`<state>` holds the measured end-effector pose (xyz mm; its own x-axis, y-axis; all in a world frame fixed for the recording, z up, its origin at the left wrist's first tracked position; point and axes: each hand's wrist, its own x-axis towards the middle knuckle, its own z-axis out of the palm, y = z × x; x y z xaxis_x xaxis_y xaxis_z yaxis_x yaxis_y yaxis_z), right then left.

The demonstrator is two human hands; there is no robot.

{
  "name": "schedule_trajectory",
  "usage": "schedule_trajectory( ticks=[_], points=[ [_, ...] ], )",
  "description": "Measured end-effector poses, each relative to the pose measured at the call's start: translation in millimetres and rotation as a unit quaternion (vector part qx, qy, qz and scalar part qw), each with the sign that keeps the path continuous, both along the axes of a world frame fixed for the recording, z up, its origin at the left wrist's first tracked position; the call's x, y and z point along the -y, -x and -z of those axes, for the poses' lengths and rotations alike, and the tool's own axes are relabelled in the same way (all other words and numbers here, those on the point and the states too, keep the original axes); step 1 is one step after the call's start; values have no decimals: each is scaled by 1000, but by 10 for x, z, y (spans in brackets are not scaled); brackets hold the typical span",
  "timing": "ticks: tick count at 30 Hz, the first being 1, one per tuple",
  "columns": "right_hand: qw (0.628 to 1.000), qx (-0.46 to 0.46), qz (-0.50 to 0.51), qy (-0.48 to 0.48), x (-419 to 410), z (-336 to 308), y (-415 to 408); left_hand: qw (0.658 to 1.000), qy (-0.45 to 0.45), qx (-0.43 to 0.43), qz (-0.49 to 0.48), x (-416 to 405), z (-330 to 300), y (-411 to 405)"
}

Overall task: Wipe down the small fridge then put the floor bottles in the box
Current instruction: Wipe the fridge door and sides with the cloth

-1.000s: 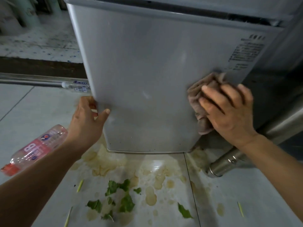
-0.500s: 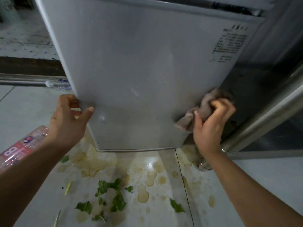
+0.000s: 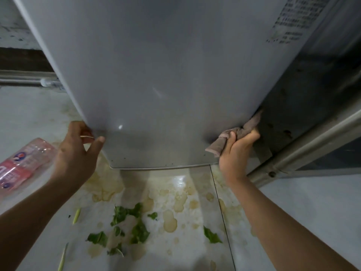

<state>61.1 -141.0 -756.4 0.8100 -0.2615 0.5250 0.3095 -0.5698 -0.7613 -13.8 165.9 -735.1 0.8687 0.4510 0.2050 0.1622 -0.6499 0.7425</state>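
Fridge [image 3: 156, 75] closer, cloth [image 3: 234, 137] shifted to right corner

Fridge: small grey metal fridge [image 3: 166, 75] stands on the tiled floor [image 3: 302, 208].
Left: clear plastic bottle with pink label [image 3: 21, 163] lies on the floor.
Before: torn green leaf scraps [image 3: 132, 225].
Right corner: crumpled brownish cloth [image 3: 234, 137].

fridge [image 3: 166, 75] top cut off, label print [image 3: 293, 18] blurred, bottle [image 3: 21, 165] partly out of frame

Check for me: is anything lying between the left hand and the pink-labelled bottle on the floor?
Nothing visible does. The left hand grips the fridge at its lower left edge, and the bottle lies on bare floor just beside it.
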Motion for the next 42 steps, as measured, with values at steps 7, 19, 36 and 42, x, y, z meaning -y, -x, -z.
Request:
schedule_trajectory(
  ticks=[7,19,36,42],
  points=[
    [973,-226,44,-30,-111,267,192,1000,-5,-10,17,-36,-23,6],
    [985,37,98,135,-580,153,180,1000,16,9,2,9,-18,4],
    [819,307,-169,455,-150,65,-197,999,45,20,23,-27,-33,6],
    [586,73,-350,728,-298,426,50,997,74,10,22,-49,2,-10]
  ],
)
